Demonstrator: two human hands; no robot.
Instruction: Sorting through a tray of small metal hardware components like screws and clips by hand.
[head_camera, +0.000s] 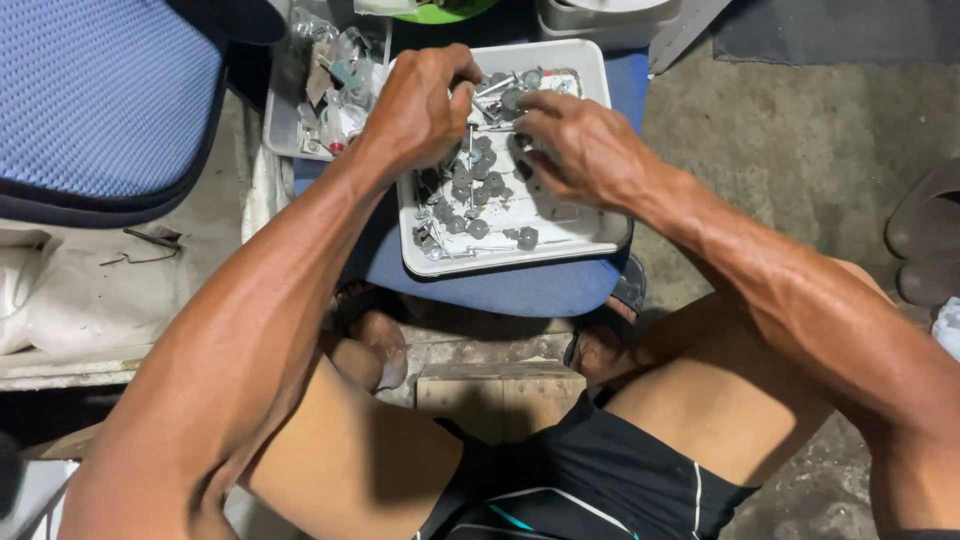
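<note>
A white rectangular tray (590, 235) rests on a blue padded seat in front of me. It holds several small grey metal discs (478, 228) and thin metal rods. My left hand (420, 105) hovers over the tray's top left part and pinches a thin upright metal rod (470, 150). My right hand (580, 145) is over the tray's upper right part, fingertips bent down among the discs and touching them; whether it holds one is hidden.
A second tray (285, 125) of mixed metal and plastic bits lies to the left. A blue mesh chair seat (100, 100) fills the top left. A wooden block (500, 390) sits between my feet. Concrete floor with sandals (925, 240) lies to the right.
</note>
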